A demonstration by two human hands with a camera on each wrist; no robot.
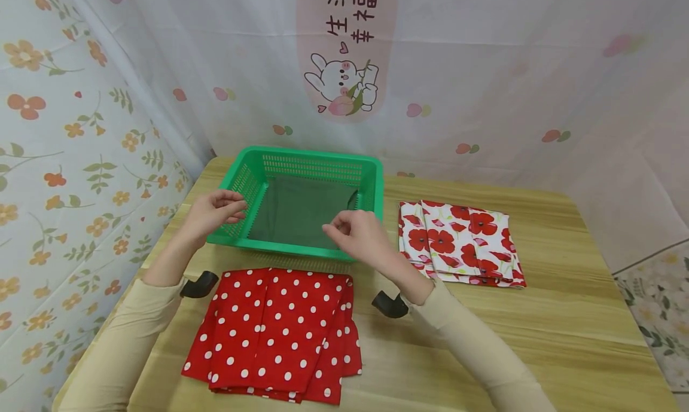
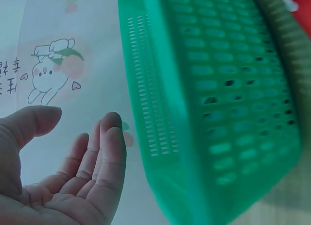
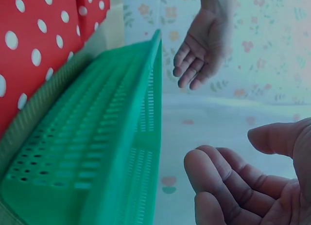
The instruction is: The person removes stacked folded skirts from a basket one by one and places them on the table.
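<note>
A wood-grain counter (image 1: 570, 316) holds a green basket (image 1: 285, 249). Polka-dot cloth (image 1: 274, 334) lies before it, poppy-print cloth (image 1: 460, 241) to its right

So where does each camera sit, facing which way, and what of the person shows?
Head: on the head, facing forward and down at the basket, dotted cloth and floral cloth; left hand, right hand and sleeves show.
Left wrist: worn there, facing past the left hand at the basket's side and backdrop; only that hand shows.
Right wrist: worn there, facing past the right hand along the basket; left hand shows beyond.
Head and right wrist share both hands.
</note>
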